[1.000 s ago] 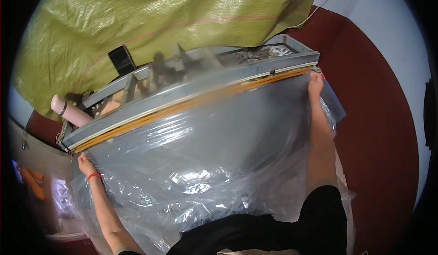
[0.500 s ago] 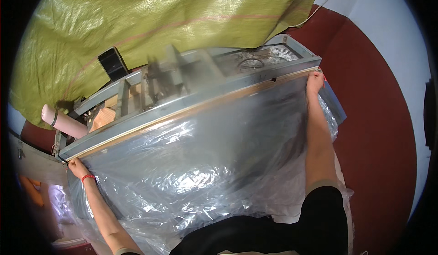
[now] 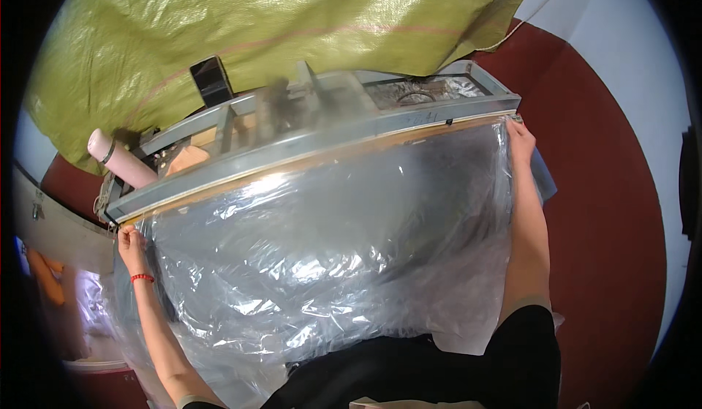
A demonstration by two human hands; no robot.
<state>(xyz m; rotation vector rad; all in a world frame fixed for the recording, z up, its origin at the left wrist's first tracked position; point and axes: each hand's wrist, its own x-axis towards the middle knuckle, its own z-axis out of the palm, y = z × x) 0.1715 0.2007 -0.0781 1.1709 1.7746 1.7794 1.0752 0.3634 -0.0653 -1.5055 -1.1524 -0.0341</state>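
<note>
Shifted since earlier frames: view tilted a bit, grey bar of frame now running lower left to upper right across pic; both hands at same two ends of sheet, sheet stretched as before.

Seen from above, looking down past black top. Big clear plastic sheet (image 3: 329, 263) spread wide between both arms, top edge pulled up against long grey metal frame (image 3: 314, 149) w/ thin yellowish strip along its underside. Left hand (image 3: 130, 242), red band at wrist, pinching sheet's upper left corner just below frame's left end. Right hand (image 3: 519, 137) pinching upper right corner at frame's right end. Each grip closed on plastic, fingers together; fingertips partly hidden by film.

Behind frame: pink bottle (image 3: 121, 160) lying near left end, dark phone-like slab (image 3: 210, 81) propped upright, blurred metal parts, round fitting towards right. Further back, large yellow-green woven tarp (image 3: 278, 21) draped over something bulky. Dark red floor (image 3: 607, 204) at right.

Handling, by look: film very light, soft, limp, creased and shiny, prob. slippery and easy to tear or stretch if tugged hard. Best held at corners or along top edge, kept taut between both hands; slack middle sags towards body.
</note>
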